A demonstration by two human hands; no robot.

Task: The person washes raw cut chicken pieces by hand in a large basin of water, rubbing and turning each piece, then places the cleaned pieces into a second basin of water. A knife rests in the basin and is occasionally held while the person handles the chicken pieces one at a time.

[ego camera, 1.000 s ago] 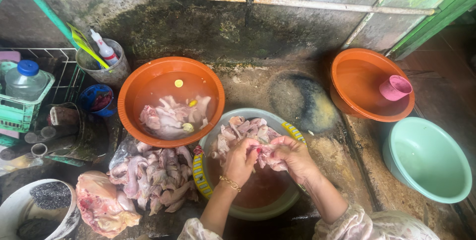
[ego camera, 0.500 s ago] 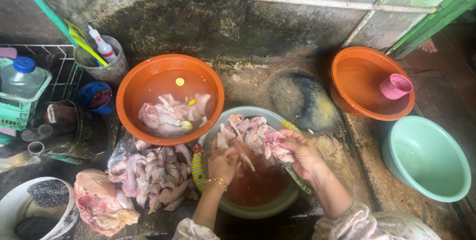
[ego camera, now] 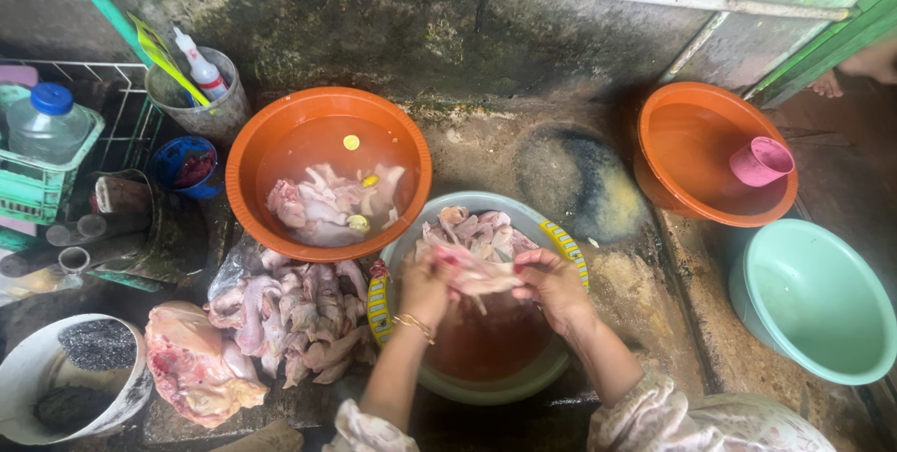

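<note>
Chicken piece (ego camera: 475, 275), pale and raw, hangs stretched between our hands over the grey basin (ego camera: 547, 373) of reddish water. Our left hand (ego camera: 422, 284) pinches one end, our right hand (ego camera: 551, 286) grips the other, both closed on it. More pieces lie heaped at the basin's far side. Just beyond sits an orange bowl (ego camera: 271, 148) with meat in water; a pile of raw cuts (ego camera: 280, 317) lies left.
</note>
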